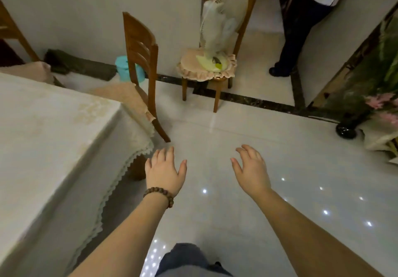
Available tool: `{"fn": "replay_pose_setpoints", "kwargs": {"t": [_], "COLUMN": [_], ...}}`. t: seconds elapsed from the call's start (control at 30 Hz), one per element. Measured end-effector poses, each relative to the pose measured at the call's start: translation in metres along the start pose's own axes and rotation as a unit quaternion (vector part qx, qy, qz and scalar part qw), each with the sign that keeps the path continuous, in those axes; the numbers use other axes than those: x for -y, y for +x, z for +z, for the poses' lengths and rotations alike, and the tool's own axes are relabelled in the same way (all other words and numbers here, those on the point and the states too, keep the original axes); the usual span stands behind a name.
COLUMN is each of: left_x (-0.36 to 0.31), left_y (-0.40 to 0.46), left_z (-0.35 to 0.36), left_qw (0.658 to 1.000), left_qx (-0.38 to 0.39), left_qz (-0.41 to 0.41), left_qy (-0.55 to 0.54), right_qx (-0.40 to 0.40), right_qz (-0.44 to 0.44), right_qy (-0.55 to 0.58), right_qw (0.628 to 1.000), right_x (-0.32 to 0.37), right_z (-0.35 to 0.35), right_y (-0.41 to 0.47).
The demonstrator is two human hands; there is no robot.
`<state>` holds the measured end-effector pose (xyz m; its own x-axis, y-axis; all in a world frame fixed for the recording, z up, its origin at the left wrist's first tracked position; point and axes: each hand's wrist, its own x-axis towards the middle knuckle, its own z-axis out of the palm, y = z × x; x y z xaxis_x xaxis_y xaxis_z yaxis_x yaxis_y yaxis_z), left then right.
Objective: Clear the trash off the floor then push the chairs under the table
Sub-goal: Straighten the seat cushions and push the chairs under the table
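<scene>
My left hand (165, 172), with a bead bracelet on the wrist, and my right hand (251, 167) are both stretched out over the pale tiled floor (226, 190), fingers apart and holding nothing. The table (43, 125) with a cream lace-edged cloth fills the left side. A brown wooden chair (140, 48) with a pink seat cushion stands at the table's far end, its seat partly under the cloth. A second chair (217, 76) with a frilled pink cushion stands apart further back. I see no trash on the floor in front of me.
A white fan (221, 24) rests on the second chair's seat. A turquoise bin (123, 68) sits by the wall behind the first chair. A person in dark trousers (301, 31) stands at back right. A black-wheeled stand and flowers (381, 104) are at right.
</scene>
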<state>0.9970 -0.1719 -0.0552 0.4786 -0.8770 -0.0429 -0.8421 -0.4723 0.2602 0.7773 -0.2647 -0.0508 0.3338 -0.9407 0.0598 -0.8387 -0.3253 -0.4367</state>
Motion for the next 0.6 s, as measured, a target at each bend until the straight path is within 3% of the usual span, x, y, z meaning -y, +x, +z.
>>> {"fn": "replay_pose_setpoints", "kwargs": {"t": [0.33,0.6], "left_x": [-0.027,-0.022], "left_y": [0.184,0.38], "left_z": [0.017,-0.008], "left_qw": [0.991,0.971], "left_qx": [-0.023,-0.067], "left_qz": [-0.128,-0.227], "left_qy": [-0.037,-0.037], "right_qx": [0.063,0.109], "right_qz": [-0.129,-0.211], "right_qy": [-0.012,-0.041], "right_qw": [0.989,0.97], "right_x": [-0.003,0.045], "right_z": [0.036,0.057], "right_y": [0.246,0.476]}}
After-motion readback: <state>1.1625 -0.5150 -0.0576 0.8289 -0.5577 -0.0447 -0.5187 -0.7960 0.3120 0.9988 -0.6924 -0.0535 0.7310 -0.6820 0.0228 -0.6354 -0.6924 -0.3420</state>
